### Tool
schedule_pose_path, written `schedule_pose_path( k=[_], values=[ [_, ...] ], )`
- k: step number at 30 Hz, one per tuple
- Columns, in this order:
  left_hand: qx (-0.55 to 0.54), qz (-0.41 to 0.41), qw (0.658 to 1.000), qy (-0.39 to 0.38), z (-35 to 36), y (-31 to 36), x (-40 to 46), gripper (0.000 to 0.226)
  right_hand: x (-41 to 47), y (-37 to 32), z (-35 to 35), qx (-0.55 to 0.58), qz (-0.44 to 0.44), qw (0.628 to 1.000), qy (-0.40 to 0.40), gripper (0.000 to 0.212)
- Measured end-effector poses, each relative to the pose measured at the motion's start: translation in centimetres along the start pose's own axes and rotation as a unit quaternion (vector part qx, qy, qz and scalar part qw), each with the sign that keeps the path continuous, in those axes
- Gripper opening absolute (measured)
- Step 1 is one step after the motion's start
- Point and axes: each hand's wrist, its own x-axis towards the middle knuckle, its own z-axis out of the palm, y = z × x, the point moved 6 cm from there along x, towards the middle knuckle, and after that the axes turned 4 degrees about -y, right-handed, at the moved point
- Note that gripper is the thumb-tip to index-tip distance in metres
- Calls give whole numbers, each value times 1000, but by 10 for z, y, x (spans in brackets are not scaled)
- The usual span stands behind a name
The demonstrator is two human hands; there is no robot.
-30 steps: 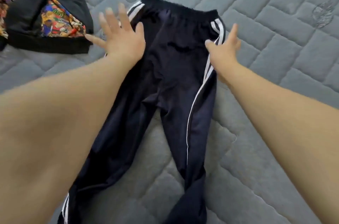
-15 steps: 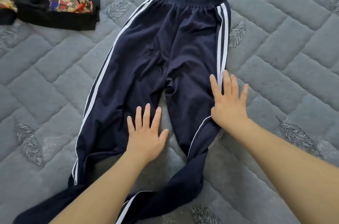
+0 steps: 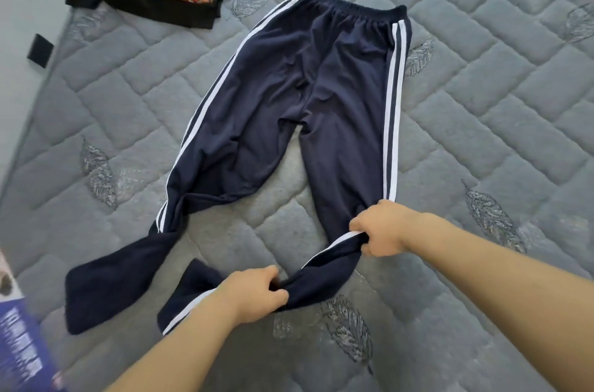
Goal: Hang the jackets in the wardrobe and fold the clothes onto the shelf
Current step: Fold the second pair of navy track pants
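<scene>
Grey quilted mattress (image 3: 482, 102) bears navy track trousers (image 3: 305, 86) laid flat. Left hand (image 3: 254, 292) and right hand (image 3: 382, 231) each grip one twisted trouser leg, fingers curled.

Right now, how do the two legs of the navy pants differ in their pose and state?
The right leg lies mostly straight down to the knee area, then bends inward; the left leg twists near its lower part and trails outward.
Both hands grip the right leg, the right hand higher, the left hand lower; nothing touches the left leg.
The left leg's end lies flat on the mattress.
Both are navy with white side stripes.
</scene>
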Motion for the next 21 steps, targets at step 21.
schedule_pose_path(
  k=[21],
  values=[
    [175, -116, 912, 352, 118, 77, -172, 26, -122, -70, 46, -139, 49, 963, 225, 26]
  ],
)
